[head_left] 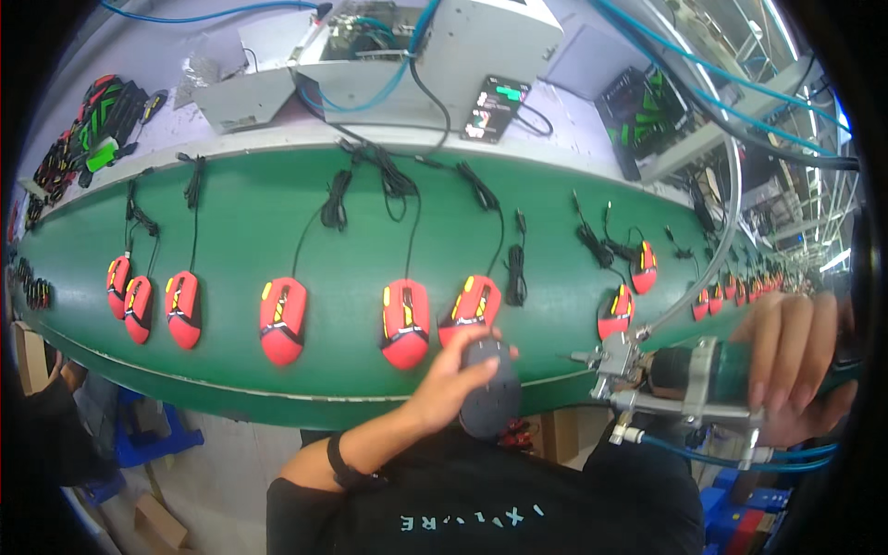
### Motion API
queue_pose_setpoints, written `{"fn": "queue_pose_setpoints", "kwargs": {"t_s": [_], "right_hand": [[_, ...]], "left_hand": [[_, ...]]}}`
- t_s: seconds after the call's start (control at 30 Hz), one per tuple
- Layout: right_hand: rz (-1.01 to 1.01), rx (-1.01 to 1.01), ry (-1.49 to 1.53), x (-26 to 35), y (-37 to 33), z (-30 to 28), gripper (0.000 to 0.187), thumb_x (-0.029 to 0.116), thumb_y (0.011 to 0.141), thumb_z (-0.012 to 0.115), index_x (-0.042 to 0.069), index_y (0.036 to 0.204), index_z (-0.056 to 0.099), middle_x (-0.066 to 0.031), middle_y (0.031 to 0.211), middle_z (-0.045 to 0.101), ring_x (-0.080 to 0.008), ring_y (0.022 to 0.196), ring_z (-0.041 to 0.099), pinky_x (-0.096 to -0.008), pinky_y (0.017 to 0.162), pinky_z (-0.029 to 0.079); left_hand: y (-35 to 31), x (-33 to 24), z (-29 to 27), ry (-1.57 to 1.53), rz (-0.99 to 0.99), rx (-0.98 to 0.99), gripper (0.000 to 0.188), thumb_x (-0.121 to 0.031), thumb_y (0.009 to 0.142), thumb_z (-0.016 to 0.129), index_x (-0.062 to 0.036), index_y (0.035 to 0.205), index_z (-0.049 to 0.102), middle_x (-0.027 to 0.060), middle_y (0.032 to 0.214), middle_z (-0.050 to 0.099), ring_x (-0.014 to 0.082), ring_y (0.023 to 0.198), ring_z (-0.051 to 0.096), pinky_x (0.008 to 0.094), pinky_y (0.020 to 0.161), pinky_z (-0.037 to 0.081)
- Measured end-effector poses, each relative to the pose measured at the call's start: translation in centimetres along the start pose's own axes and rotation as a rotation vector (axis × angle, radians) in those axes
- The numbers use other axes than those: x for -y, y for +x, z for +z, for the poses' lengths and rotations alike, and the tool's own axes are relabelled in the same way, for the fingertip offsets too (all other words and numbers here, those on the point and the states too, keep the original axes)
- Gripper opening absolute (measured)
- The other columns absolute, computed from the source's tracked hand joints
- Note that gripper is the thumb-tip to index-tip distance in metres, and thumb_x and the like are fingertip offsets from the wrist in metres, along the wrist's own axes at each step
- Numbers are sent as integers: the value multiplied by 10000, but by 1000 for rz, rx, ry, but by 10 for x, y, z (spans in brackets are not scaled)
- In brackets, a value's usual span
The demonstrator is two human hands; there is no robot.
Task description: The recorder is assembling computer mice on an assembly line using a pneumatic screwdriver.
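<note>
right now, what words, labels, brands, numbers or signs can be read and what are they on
Black shirt: pale lettering across the front; I won't copy it out.
Black package with a green patch: small pale print, too small to read.
Red mice: yellow and dark markings, too blurred to tell whether any are letters.
Dark rounded object in the left hand: tiny marks, too small to read.

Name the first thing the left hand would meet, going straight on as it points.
The left hand would probably meet the red mouse just beyond it on the belt; depth is unclear, so it might pass above.
</note>
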State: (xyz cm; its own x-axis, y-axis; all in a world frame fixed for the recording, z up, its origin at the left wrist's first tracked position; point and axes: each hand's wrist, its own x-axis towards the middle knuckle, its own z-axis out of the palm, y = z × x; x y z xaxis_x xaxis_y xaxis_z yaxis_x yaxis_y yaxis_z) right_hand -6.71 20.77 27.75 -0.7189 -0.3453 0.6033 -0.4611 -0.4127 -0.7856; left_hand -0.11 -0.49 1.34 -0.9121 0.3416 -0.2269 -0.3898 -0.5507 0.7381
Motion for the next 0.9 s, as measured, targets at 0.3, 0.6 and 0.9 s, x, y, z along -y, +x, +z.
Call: {"fn": "queue_pose_setpoints", "kwargs": {"t_s": [0.3, 0.6, 0.9], "right_hand": [[4, 473, 297, -29, -19, -73, 728, 624, 967, 446, -1, 1336, 406, -148, 803, 547, -257, 694, 574, -370, 659, 504], [-101, 57, 180, -46, -47, -17, 299, 271, 876, 624, 116, 660, 489, -38, 721, 500, -127, 617, 528, -227, 624, 508], [-118, -94, 177, -48, -52, 9, 227, 149, 873, 657, -11, 987, 542, -20, 703, 504, -102, 570, 522, -201, 528, 524]], "left_hand": [[29, 7, 8, -60, 87, -37, 463, -36, 896, 585, -47, 1323, 403, 212, 1300, 559, 221, 1063, 621, 375, 903, 545], [10, 2, 15, -13, 167, -35, 521, -27, 894, 596, -46, 1362, 369, 189, 1317, 537, 204, 1083, 605, 360, 922, 529], [-3, -14, 14, 802, 600, -72, 268, -202, 910, 689, -63, 1140, 690, 201, 1352, 498, 310, 1316, 464, 418, 1055, 389]]}}
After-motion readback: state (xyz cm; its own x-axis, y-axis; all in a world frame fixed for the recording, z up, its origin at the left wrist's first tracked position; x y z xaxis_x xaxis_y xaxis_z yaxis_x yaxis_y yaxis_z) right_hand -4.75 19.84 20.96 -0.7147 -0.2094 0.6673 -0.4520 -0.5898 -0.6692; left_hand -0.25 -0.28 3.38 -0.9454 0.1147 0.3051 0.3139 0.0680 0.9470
